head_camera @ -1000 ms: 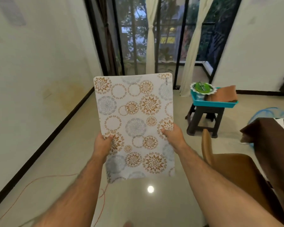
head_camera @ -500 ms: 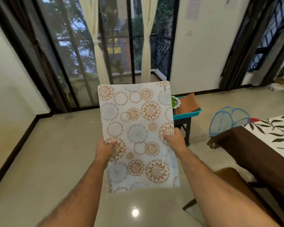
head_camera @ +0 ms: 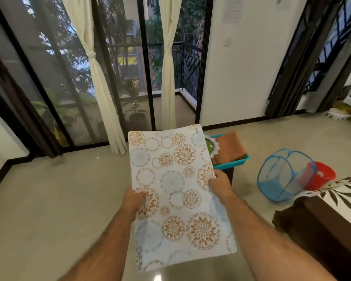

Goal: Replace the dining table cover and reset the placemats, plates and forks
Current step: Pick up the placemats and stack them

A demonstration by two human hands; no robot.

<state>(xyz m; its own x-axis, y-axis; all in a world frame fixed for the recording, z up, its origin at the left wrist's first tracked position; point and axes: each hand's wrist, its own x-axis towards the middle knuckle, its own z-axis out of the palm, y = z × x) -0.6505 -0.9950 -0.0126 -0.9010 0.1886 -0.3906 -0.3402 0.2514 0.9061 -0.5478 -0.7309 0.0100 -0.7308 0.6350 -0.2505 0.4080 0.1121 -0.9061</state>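
Observation:
I hold a white placemat [head_camera: 176,189] printed with orange and blue flower circles, upright in front of me. My left hand [head_camera: 133,200] grips its left edge and my right hand [head_camera: 219,184] grips its right edge. Behind the placemat a teal tray [head_camera: 236,161] sits on a dark stool, carrying a folded brown cloth [head_camera: 230,146] and a green plate [head_camera: 210,147] that is mostly hidden. At the right edge is the table [head_camera: 322,226] with a white leaf-print cover [head_camera: 344,196] over a dark brown one.
A blue mesh hamper [head_camera: 282,175] lies on the floor with a red bucket [head_camera: 320,175] behind it, left of the table. Glass doors with cream curtains [head_camera: 98,78] fill the far wall. Open tiled floor [head_camera: 59,199] spreads to the left.
My view has swung right, bringing the hamper, red bucket and table into sight. Both hands keep the same grip on the placemat, which now covers more of the tray.

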